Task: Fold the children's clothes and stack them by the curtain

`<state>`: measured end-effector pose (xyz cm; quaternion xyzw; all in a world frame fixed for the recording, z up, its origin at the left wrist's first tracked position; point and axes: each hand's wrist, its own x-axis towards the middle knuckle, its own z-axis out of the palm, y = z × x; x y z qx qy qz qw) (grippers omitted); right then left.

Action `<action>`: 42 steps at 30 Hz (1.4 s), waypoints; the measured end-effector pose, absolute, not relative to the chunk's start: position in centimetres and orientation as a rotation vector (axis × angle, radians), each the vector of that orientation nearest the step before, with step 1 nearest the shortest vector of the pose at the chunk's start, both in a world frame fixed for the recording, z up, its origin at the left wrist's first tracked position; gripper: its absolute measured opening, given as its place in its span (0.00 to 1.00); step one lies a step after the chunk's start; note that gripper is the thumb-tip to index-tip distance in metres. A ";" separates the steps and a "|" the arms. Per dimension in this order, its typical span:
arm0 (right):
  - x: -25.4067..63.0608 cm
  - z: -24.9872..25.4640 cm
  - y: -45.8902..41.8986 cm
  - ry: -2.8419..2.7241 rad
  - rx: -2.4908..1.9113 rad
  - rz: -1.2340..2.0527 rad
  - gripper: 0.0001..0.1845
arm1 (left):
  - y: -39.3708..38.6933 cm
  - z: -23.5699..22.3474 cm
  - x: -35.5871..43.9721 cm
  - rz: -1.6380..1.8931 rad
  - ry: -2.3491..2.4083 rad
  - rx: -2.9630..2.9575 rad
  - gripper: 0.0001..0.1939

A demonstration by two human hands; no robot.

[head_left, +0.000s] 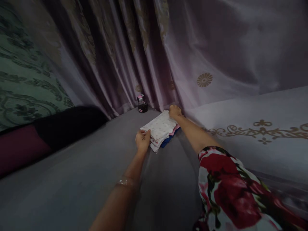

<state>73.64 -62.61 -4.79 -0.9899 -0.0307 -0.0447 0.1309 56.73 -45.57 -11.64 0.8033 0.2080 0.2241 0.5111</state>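
Observation:
A small stack of folded cloths [160, 129], white and dotted on top with pink and blue layers below, lies on a grey bedsheet [79, 179]. My left hand [142, 140] grips the stack's near left corner, fingers curled over its edge. My right hand [175, 112] is closed on the far right corner of the stack. Both arms are stretched forward; the right one wears a red floral sleeve.
A small dark jar with a pink lid [141, 103] stands behind the stack at the foot of purple curtains [125, 57]. A pale embroidered cloth [260, 131] drapes on the right. A dark bolster [48, 131] and green patterned wall [21, 77] lie left.

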 end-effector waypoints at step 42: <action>74.4 -8.3 -60.0 -0.491 -2.990 0.033 0.30 | -49.2 -13.2 53.7 0.707 -0.363 2.760 0.22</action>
